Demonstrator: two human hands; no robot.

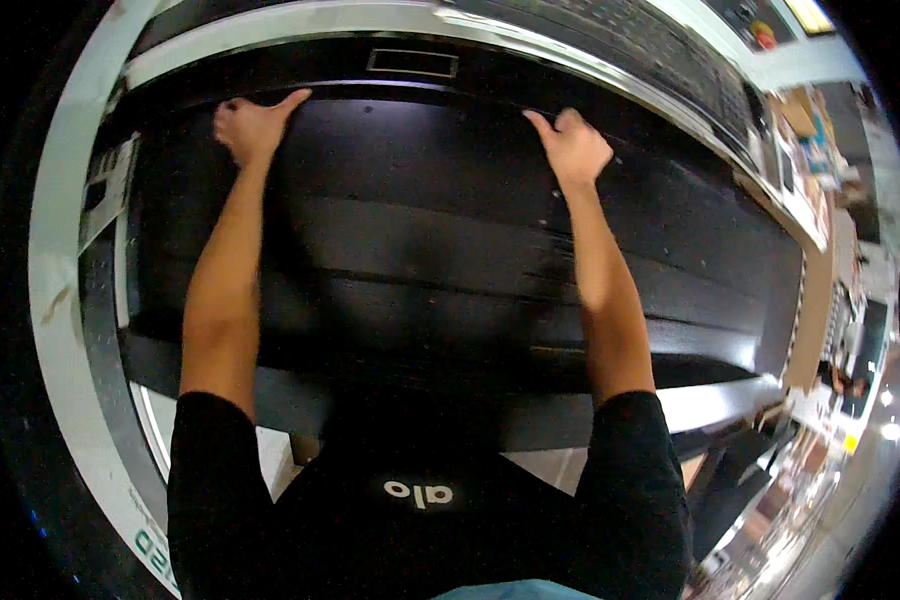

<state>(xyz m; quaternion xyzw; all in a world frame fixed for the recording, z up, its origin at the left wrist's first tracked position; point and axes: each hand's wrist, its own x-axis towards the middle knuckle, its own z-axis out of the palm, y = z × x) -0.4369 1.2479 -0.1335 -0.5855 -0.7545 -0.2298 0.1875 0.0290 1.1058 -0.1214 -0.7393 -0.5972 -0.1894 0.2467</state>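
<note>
A wide black panel point(400, 235) fills the space before me, its dark surface dusty and scuffed. Both my arms stretch over it to its far edge. My left hand point(250, 128) is at that edge on the left, thumb pointing right along it and the other fingers curled. Farther right along the same edge, my right hand point(578, 152) has its thumb angled up and left, with its fingers bent over. The fingertips of both hands are blurred or partly hidden. A thin rectangular frame point(412, 64) sits on the black strip beyond the hands.
A pale frame beam point(55, 270) curves down the left side. Light rails point(590, 65) run along the far side. At the right, a cardboard strip point(816, 310) stands beside the panel's end, with cluttered shelves and papers point(805, 190) beyond.
</note>
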